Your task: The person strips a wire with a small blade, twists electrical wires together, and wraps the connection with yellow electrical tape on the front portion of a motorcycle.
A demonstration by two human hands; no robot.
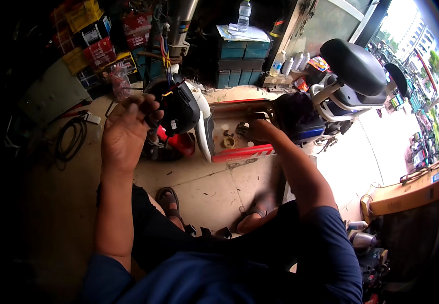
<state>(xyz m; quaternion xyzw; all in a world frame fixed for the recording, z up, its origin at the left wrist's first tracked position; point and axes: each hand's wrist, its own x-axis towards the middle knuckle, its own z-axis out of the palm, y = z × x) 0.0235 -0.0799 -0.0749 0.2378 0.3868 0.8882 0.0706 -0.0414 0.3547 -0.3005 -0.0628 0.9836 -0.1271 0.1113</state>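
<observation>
My left hand (131,124) is raised palm-up beside the black housing (177,109) at the scooter's front, its fingers half bent and a little apart; I make out nothing in it. Coloured wires (165,53) rise above that housing. On the right, my right hand (261,130) reaches down into the red-edged footwell (242,154) of the scooter. Its fingers are closed at a small dark metal part (242,128); the fingertips are partly hidden. Close to it in the footwell lies a yellowish ring-shaped part (228,142), among small loose pieces.
The black scooter seat (354,66) stands tilted up at the right. Behind are stacked teal batteries (242,50) with a clear water bottle (244,15) on top, and several bottles (288,65). Boxes (98,53) and a coiled black cable (71,137) lie left. A cardboard box (407,195) is right.
</observation>
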